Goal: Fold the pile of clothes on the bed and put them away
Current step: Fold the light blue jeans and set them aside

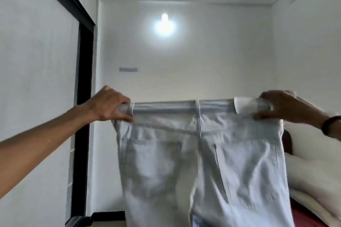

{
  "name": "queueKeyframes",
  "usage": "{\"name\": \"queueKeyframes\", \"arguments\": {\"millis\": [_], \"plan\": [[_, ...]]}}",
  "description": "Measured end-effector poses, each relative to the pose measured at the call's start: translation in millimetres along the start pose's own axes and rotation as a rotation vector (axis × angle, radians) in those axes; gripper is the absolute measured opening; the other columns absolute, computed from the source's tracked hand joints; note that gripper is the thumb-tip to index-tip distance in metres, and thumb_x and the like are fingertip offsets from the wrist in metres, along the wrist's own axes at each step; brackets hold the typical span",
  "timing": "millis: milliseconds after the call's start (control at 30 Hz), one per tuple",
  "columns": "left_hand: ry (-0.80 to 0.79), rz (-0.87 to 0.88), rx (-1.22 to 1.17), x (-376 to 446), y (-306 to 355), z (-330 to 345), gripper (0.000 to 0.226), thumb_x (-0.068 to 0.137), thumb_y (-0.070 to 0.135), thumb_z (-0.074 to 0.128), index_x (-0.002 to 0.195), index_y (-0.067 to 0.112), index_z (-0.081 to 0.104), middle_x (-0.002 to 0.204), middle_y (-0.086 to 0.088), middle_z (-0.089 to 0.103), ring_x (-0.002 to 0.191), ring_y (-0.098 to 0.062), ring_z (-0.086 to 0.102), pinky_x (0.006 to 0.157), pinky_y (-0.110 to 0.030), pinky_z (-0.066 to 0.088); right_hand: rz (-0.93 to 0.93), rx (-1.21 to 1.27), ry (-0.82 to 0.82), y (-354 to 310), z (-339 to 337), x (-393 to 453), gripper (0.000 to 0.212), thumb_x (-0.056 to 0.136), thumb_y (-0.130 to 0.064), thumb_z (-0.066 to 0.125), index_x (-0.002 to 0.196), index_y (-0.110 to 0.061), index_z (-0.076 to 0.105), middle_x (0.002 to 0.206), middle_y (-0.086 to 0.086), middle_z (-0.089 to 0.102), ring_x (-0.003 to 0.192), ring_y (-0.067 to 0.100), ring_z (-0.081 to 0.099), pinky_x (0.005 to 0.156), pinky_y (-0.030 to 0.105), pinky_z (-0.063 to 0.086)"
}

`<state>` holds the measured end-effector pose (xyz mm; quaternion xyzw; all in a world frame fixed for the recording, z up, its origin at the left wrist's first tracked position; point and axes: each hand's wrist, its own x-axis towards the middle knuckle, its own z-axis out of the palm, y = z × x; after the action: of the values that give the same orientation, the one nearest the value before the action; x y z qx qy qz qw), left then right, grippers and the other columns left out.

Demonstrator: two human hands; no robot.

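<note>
Jeans [201,162] hang in air before us, waistband level, legs dropping straight down out of view. Our left hand [110,105] pinches left waistband corner, right hand [276,106] clamps right corner; both equally near. Fabric pale washed denim, back pockets facing us, slightly blurred. We judge next fold runs along vertical centre seam.

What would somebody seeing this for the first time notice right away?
A pair of pale, light-wash jeans fills the lower middle of the view, held up by the waistband with the back pockets facing the camera. The left hand grips one end of the waistband and the right hand the other, pulling it straight. Above them, a bright lamp glares on the white far wall.
</note>
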<state>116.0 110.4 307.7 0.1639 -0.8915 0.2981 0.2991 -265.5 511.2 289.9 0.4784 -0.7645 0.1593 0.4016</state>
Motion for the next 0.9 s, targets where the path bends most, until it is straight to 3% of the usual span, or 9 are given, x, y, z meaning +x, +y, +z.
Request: {"name": "queueKeyframes", "arguments": {"millis": [133,300,433,500,567,633,700,800,900], "plan": [[0.253,0.009,0.054,-52.8,0.5,-12.2,0.036,0.076,0.049,0.087,0.073,0.029,0.058,0.074,0.015,0.040,0.062,-0.022,0.058,0.072,-0.036,0.034,-0.140,0.085,0.194,-10.9,-20.7,-48.8,0.059,0.089,-0.076,0.047,0.102,-0.021,0.063,0.089,-0.003,0.053,0.076,0.023,0.055,0.070,0.041,0.048],[0.045,0.068,0.032,-222.4,100.9,70.1,0.021,0.090,0.035,0.053,0.081,0.030,0.071,0.084,0.010,0.057,0.073,-0.012,0.059,0.075,-0.037,0.032,-0.318,0.040,0.152,-43.0,72.5,-241.7,0.030,0.096,-0.024,0.052,0.100,-0.009,0.077,0.099,0.009,0.058,0.082,0.034,0.056,0.070,0.042,0.039],[-0.380,-0.548,-0.686,-381.5,236.8,142.7,0.024,0.097,0.015,0.056,0.075,0.022,0.060,0.084,0.012,0.045,0.072,-0.007,0.045,0.068,-0.026,0.041,-0.178,0.111,-0.214,-103.1,157.7,-416.7,0.024,0.083,-0.017,0.051,0.088,-0.022,0.074,0.088,0.004,0.060,0.076,0.033,0.058,0.063,0.040,0.036],[-0.541,-0.599,-0.763,-437.2,287.7,175.5,0.041,0.094,0.010,0.058,0.060,0.031,0.053,0.066,0.021,0.044,0.068,-0.005,0.039,0.066,-0.023,0.036,-0.087,0.171,-0.427,-128.5,207.5,-480.4,0.024,0.074,-0.018,0.054,0.090,-0.031,0.067,0.087,-0.006,0.062,0.080,0.026,0.063,0.061,0.040,0.041],[-0.737,-0.590,-0.818,-462.6,319.1,196.6,0.038,0.091,0.010,0.060,0.057,0.026,0.054,0.061,0.015,0.056,0.065,-0.013,0.049,0.067,-0.029,0.027,0.009,0.233,-0.640,-150.7,241.5,-523.0,0.026,0.067,-0.021,0.062,0.088,-0.036,0.065,0.084,-0.013,0.062,0.086,0.018,0.068,0.065,0.038,0.043],[-0.978,-0.474,-0.661,-464.4,334.0,208.8,0.027,0.090,0.039,0.065,0.067,0.026,0.061,0.079,0.012,0.068,0.083,-0.014,0.064,0.079,-0.031,0.028,0.092,0.273,-0.766,-168.9,258.5,-545.1,0.019,0.068,-0.032,0.061,0.086,-0.035,0.066,0.081,-0.013,0.061,0.086,0.018,0.071,0.067,0.038,0.046],[-0.962,-0.434,-0.584,-466.2,340.1,217.3,0.036,0.083,0.068,0.068,0.073,0.033,0.069,0.081,0.015,0.069,0.084,-0.006,0.064,0.084,-0.026,0.045,0.114,0.330,-0.739,-180.3,266.3,-555.4,0.024,0.073,-0.038,0.060,0.096,-0.035,0.068,0.081,-0.010,0.063,0.080,0.021,0.072,0.063,0.039,0.051],[-0.666,-0.559,-0.588,-463.9,350.5,245.7,0.037,0.083,0.057,0.077,0.109,0.032,0.070,0.106,0.011,0.059,0.107,-0.013,0.059,0.095,-0.031,0.051,0.065,0.305,-0.702,-198.1,278.3,-559.1,0.049,0.069,-0.029,0.086,0.115,-0.030,0.067,0.100,-0.009,0.061,0.091,0.023,0.065,0.073,0.042,0.049],[-0.754,-0.792,-0.712,-464.2,369.5,275.7,0.085,0.085,0.050,0.079,0.155,0.022,0.039,0.144,-0.007,0.047,0.135,-0.027,0.047,0.108,-0.037,0.044,-0.098,0.276,-0.690,-219.1,291.0,-561.4,0.075,0.065,-0.009,0.086,0.133,-0.028,0.061,0.125,0.000,0.055,0.107,0.027,0.055,0.085,0.042,0.043]]}}
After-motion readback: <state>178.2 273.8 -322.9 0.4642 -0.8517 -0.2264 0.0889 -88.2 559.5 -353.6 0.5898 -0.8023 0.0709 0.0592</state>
